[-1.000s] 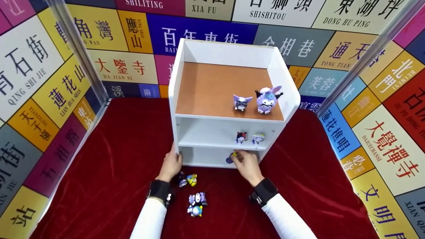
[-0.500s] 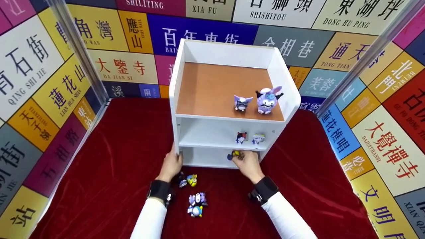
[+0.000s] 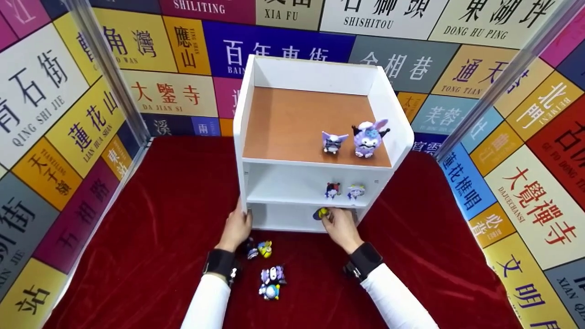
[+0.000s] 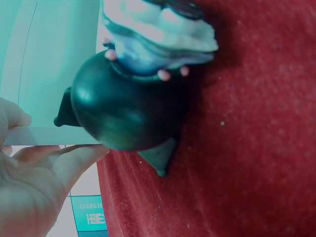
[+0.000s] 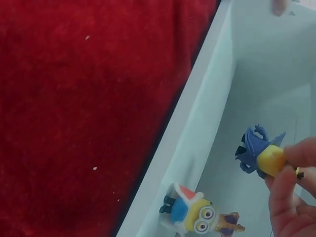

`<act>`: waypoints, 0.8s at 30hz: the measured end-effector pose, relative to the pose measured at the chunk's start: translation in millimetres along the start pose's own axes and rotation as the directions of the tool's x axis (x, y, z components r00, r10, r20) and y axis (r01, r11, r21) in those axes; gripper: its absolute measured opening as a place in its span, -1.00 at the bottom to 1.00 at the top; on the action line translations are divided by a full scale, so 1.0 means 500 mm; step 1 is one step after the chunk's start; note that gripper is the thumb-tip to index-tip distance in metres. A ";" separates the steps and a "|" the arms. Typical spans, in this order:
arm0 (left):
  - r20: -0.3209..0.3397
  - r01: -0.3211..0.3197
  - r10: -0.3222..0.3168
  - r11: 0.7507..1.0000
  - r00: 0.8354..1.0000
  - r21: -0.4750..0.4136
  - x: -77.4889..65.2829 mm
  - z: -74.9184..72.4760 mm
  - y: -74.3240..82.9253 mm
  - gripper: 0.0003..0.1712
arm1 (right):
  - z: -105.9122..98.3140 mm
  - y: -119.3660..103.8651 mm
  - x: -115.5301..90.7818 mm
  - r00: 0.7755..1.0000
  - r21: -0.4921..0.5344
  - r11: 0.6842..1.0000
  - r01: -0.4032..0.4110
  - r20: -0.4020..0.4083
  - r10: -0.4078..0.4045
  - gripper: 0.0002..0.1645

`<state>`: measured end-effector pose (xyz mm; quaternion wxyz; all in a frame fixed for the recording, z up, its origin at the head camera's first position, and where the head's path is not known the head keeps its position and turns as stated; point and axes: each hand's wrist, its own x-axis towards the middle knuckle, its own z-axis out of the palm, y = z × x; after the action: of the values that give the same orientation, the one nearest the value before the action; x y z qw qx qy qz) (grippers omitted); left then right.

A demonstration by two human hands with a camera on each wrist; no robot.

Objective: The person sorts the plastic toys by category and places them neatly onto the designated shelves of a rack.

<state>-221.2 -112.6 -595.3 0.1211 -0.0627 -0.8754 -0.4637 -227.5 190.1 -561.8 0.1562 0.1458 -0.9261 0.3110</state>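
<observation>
Your right hand [image 3: 340, 227] pinches the yellow-and-blue figure [image 5: 261, 154] low in the shelf unit [image 3: 292, 123]

Thumb and fingers close on the yellow part, inside the bottom compartment [image 3: 285, 216], toward its right end and behind the front edge. From your fingertips the figure's long axis runs out to the left and downward, blue end leading, so you have it tilted rather than upright; you cannot tell here whether that end touches the board. That slant against the board is the relation to judge by, and your right hand is clearly the nearer one

A Minion figure [image 5: 197, 212] appears to stand just beside, closer to the right end, its feet by the front edge; your held figure lies on its left side

Your left hand [image 3: 235, 226] grips the left side panel [image 3: 242, 178] near its lower front corner, digits on both faces. Near that hand, a dark figure [image 3: 251, 249] lies on the red cloth [image 3: 411, 265]
</observation>
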 end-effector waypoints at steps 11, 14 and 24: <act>0.033 0.022 -0.021 0.999 0.999 -0.030 0.004 0.000 -0.003 -0.23 | 0.005 0.015 0.007 0.995 -0.144 0.985 0.099 -0.012 -0.102 -0.78; 0.038 0.027 -0.025 0.999 0.999 -0.036 0.004 0.000 -0.004 -0.23 | 0.003 0.015 0.008 0.996 -0.142 0.986 0.093 0.016 -0.092 -0.76; 0.028 0.014 -0.013 1.000 1.000 -0.009 0.000 0.000 -0.004 -0.26 | 0.003 0.019 0.007 0.994 -0.206 0.974 0.100 0.070 -0.087 -0.77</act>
<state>-221.8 -113.7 -597.0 0.1053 -0.0638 -0.8753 -0.4677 -234.6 195.9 -566.7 0.1570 0.1814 -0.9500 0.1997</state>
